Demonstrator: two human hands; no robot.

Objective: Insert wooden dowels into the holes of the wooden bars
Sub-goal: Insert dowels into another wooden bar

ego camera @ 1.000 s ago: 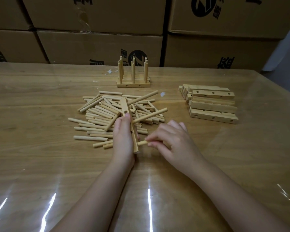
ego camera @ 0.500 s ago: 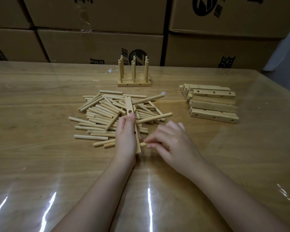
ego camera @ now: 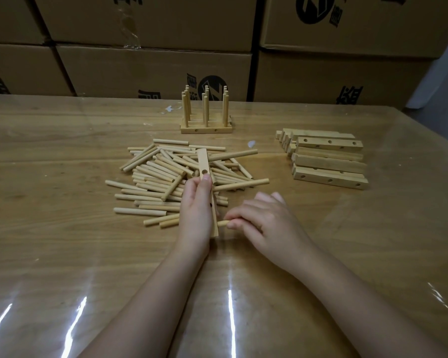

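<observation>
1. While my left hand [ego camera: 195,208] stays out of the pushing, it is wrapped closed around the wooden bar [ego camera: 207,187], thumb up near an open hole, the bar's long axis running away from me over the dowel pile [ego camera: 166,177].
2. My right hand [ego camera: 263,223] is pinched shut on a dowel [ego camera: 223,223], whose tip points left at the bar's near end, touching or just short of it; I cannot tell whether it is in a hole.
3. The dowel lies crosswise to the bar, so I judge the push goes straight left from the right-hand pinch into the bar's right side face.
4. Two dowels already stick out rightward from the bar, beyond my grip.
5. Farther right of the grip lies the stack of bars [ego camera: 329,161]; farthest off stands a finished rack [ego camera: 206,113].
</observation>
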